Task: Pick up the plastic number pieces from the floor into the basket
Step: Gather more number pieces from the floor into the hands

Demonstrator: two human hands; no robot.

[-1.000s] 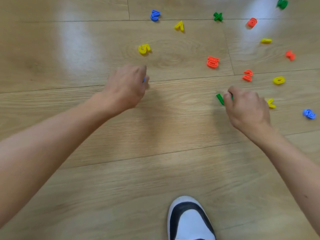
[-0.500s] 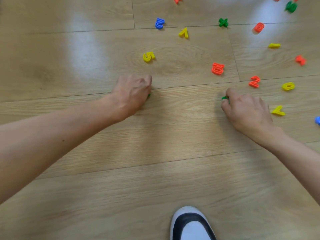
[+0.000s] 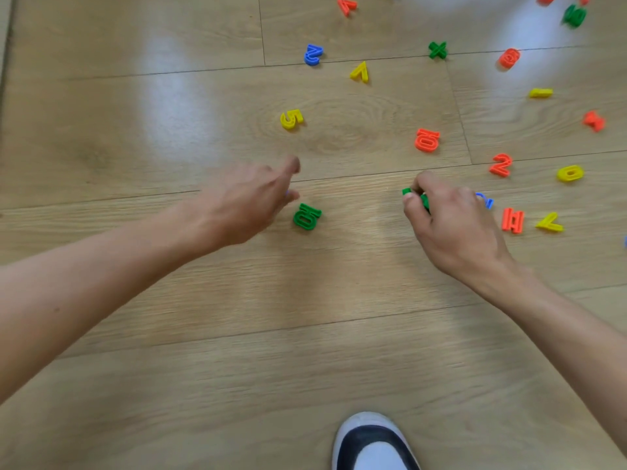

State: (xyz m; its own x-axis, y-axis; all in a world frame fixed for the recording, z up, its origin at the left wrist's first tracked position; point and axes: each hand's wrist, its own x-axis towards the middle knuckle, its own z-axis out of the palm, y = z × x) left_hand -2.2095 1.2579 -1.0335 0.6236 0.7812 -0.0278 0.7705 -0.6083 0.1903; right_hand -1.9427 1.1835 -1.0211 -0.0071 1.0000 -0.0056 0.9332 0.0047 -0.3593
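The person's left hand reaches out low over the pale wooden plank floor, its fingers loosely spread and curled downward; a sliver of blue shows at the fingertips, but whether anything is held there cannot be told. Just beside those fingertips, to their right and a little nearer the person, lies a green plastic number ten, flat on the boards and apart from the hand. Beyond the hand rests a yellow plastic five, and farther off a blue plastic two and a yellow plastic seven.

The right hand is closed in a pinch, thumb and forefinger clamped on a small green plastic piece whose shape is mostly hidden by the fingers. Beyond this hand sits an orange plastic ten; a green plastic multiplication sign lies well past that. To the right of the knuckles, a blue plastic piece peeks out, touching or nearly touching the hand. Further right are an orange plastic two, an orange plastic piece with two upright bars, a second yellow plastic seven and a yellow plastic zero.

A white and black shoe toe shows at the bottom edge.
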